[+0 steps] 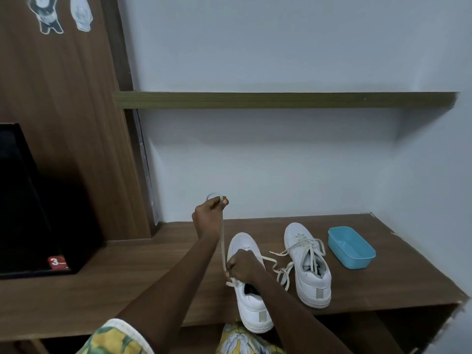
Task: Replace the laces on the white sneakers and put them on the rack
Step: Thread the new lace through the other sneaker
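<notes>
**Head view.** I see the left hand (210,213) raised above the wooden counter (115,282). Its thumb and fingertips pinch one end of a cream lace (222,238), which runs taut down to the near white sneaker (252,310). The right hand (242,267) sits over that sneaker's tongue, fingers curled and pinching the lace where it meets the eyelets.

The near sneaker points toe-first at the wall (281,162), and its heel overhangs the counter's front edge. Just to its right stands the second white sneaker (309,272), wholly on the counter and loosely laced. Its lace ends trail across the gap between the two shoes.

A blue plastic tub (351,247) sits right of that shoe, near but apart, and a strip of wood separates it from the counter's right edge. To the left, a wide stretch of wood lies between the hands and a black panel (23,200). A narrow shelf (281,99) crosses the wall well above the raised hand.
</notes>
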A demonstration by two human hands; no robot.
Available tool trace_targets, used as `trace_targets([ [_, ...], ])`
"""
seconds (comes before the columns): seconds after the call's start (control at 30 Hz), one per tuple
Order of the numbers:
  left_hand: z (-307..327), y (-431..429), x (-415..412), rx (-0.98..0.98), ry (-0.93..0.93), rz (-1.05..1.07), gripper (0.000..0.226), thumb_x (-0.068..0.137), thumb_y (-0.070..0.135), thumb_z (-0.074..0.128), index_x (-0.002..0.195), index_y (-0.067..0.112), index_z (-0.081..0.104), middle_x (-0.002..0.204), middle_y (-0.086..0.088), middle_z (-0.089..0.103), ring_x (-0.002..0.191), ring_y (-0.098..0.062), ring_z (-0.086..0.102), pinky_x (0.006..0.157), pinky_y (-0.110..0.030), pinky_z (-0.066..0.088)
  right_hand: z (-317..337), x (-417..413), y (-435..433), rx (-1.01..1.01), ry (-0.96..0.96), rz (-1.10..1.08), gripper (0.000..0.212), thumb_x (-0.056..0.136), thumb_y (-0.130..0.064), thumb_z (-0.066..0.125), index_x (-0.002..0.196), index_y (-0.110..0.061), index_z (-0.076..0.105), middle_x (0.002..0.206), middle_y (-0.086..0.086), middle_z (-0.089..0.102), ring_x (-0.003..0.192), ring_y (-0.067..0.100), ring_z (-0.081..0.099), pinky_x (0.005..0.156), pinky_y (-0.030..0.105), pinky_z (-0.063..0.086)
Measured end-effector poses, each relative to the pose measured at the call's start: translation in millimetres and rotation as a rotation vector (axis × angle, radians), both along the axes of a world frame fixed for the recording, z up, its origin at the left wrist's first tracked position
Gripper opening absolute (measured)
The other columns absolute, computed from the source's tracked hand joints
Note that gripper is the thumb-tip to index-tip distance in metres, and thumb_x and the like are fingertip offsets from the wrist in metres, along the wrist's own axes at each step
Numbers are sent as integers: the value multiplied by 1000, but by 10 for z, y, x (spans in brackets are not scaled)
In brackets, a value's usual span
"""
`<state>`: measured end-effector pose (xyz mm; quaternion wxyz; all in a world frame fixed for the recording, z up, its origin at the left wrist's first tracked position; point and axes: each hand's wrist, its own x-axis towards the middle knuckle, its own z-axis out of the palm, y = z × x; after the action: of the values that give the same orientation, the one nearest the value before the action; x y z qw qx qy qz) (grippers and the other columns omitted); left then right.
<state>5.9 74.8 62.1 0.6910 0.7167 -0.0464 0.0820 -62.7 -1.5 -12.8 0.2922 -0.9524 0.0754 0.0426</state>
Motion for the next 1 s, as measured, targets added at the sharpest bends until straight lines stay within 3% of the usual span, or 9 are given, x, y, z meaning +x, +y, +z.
trace_targets([
  [0.07, 23, 4, 30, 4, -13, 9, 11, 83, 18, 69, 87, 10, 75, 71, -7, 61, 76, -14, 50, 71, -24, 39, -105, -1, -8, -78, 56, 20, 23, 81, -7, 58, 97, 3, 72, 100, 19, 70, 94, 33, 65, 83, 29, 50],
  [0.17, 46, -10, 71, -29, -49, -20, 12, 87, 17, 65, 92, 12, 75, 70, 0, 66, 80, -15, 64, 75, -24, 46, -182, -32, 1, -134, 33, 53, 20, 76, -9, 64, 89, -2, 76, 94, 14, 72, 91, 30, 66, 82, 34, 54],
  [0.33, 39, -56, 120, -71, -96, -65, 14, 89, 9, 62, 96, 9, 74, 70, 4, 67, 77, -18, 68, 82, -33, 55, -227, -29, 104, -254, -27, 49, 24, 89, -17, 55, 106, -16, 72, 112, 6, 67, 112, 27, 56, 102, 43, 35],
  [0.53, 14, -101, 162, -138, -138, -64, 16, 92, 8, 59, 100, 6, 72, 72, 4, 66, 67, -1, 66, 64, -21, 55, -401, -3, 172, -466, 38, 60, 32, 92, -29, 53, 117, -13, 65, 120, 12, 60, 120, 32, 45, 105, 55, 19],
  [0.63, 29, -108, 168, -26, -200, -19, 19, 93, 12, 56, 103, 9, 72, 71, 7, 66, 60, 3, 60, 67, -17, 48, -397, 7, 158, -503, 43, 83, 34, 92, -33, 54, 118, -13, 63, 121, 14, 59, 120, 31, 44, 104, 55, 20],
  [0.77, -39, -83, 128, 260, -275, 3, 28, 94, 8, 50, 112, 14, 70, 88, -6, 70, 73, -15, 59, 63, -15, 36, -281, -36, 57, -510, -123, 23, 30, 95, -26, 45, 117, -18, 64, 117, 10, 61, 117, 29, 47, 97, 43, 32],
  [0.83, -156, -64, 127, 353, -229, -2, 25, 94, 12, 50, 105, 12, 72, 85, -11, 71, 76, -19, 58, 66, -20, 34, -211, -76, -69, -469, -242, -87, 35, 93, -12, 40, 119, -15, 63, 116, 9, 62, 112, 28, 53, 92, 38, 39],
  [0.9, -301, -65, 125, 362, -135, -47, 24, 94, 19, 51, 84, 11, 71, 69, -12, 62, 67, -19, 52, 65, -25, 34, -184, -135, -209, -365, -285, -224, 40, 89, -3, 41, 121, -14, 63, 118, 7, 61, 108, 26, 57, 90, 33, 44],
  [1.0, -536, -106, 125, 347, 3, -110, 36, 94, 31, 53, 67, 9, 61, 49, 0, 38, 51, -14, 36, 58, -28, 31, -253, -191, -311, -220, -229, -378, 33, 88, -11, 45, 116, -11, 64, 119, 7, 61, 107, 23, 60, 88, 31, 50],
])
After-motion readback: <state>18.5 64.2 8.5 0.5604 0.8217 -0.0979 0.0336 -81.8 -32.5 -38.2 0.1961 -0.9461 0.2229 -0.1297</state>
